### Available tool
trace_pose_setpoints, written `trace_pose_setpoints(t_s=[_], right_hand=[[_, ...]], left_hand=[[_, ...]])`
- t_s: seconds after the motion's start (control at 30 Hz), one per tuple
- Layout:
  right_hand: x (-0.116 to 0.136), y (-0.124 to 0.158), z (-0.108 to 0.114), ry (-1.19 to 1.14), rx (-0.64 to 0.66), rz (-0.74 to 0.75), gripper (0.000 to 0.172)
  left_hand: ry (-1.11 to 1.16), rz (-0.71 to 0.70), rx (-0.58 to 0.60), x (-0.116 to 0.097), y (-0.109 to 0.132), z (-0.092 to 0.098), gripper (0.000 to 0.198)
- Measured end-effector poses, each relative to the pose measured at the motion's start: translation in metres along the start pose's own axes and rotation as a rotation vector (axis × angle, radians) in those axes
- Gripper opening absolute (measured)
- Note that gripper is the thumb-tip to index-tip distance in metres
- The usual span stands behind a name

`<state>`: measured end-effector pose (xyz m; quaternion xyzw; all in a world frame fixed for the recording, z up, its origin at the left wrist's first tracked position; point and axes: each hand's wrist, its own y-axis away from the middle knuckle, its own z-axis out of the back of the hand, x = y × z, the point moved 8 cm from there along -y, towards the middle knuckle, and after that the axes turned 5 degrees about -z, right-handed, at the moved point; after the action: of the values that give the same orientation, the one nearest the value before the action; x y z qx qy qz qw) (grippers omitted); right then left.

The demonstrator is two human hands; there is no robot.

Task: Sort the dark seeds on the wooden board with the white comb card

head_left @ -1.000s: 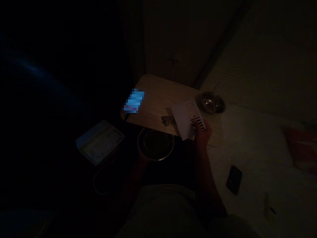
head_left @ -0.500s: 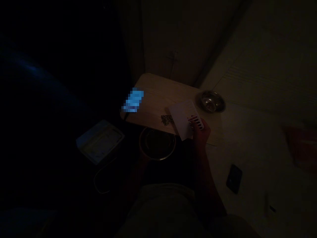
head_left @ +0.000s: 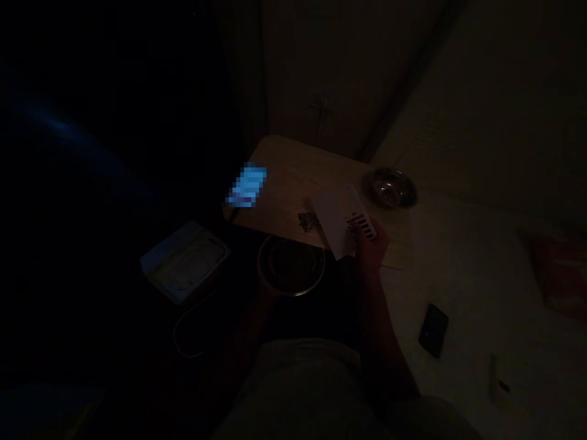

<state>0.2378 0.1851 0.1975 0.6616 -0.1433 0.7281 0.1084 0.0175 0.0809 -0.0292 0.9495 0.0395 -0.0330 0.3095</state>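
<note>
Right hand (head_left: 373, 243) closed on a white card (head_left: 331, 223), I have it pinched by the near right side, beside a row of dark slots, and the fingers look tight around that edge. The card's long axis slants across the table (head_left: 288, 168), far end leaning left, near corner down by the table's front edge. And here's the relation I'm watching: a small heap of dark bits (head_left: 307, 222) lies on the tabletop to the left of my grip, right up against the card's long left edge; whether some sits underneath, I can't tell from here. So the card stands between fingers and heap, broad side along it!

Down to the front now: the lower bowl (head_left: 292, 264) sits just off the table edge, below the heap and a touch to its left, mouth facing up at me. My left hand (head_left: 267, 287) is a dim reddish shape at the bowl's near left rim; too dark to call whether it's gripping or only resting there. Of the two, the right is joined to the heap through the card, the left is nearer the bowl. Beyond the card, at the far right corner, another shiny metal bowl (head_left: 394, 189), well clear of the heap
</note>
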Motion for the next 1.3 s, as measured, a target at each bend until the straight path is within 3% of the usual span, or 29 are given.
trace_pose_setpoints(t_s=[0.4, 0.7, 0.83, 1.13, 1.3], right_hand=[[0.0, -0.001, -0.005, 0.029, 0.026, 0.003, 0.031], [0.002, 0.001, -0.006, 0.046, 0.029, 0.003, 0.034], [0.002, 0.001, -0.006, 0.065, 0.036, 0.005, 0.033], [-0.001, 0.002, -0.004, 0.039, 0.04, -0.009, 0.035], [-0.002, 0.003, -0.004, 0.053, 0.051, -0.017, 0.035]], left_hand=[[-0.034, -0.018, -0.079, 0.001, 0.0, 0.005, 0.057], [-0.026, -0.06, 0.013, -0.003, 0.003, -0.006, 0.052], [-0.022, 0.018, -0.018, 0.003, 0.004, -0.004, 0.055], [-0.003, -0.101, -0.093, -0.005, 0.005, 0.0, 0.048], [-0.047, -0.088, -0.15, -0.005, 0.009, 0.0, 0.051]])
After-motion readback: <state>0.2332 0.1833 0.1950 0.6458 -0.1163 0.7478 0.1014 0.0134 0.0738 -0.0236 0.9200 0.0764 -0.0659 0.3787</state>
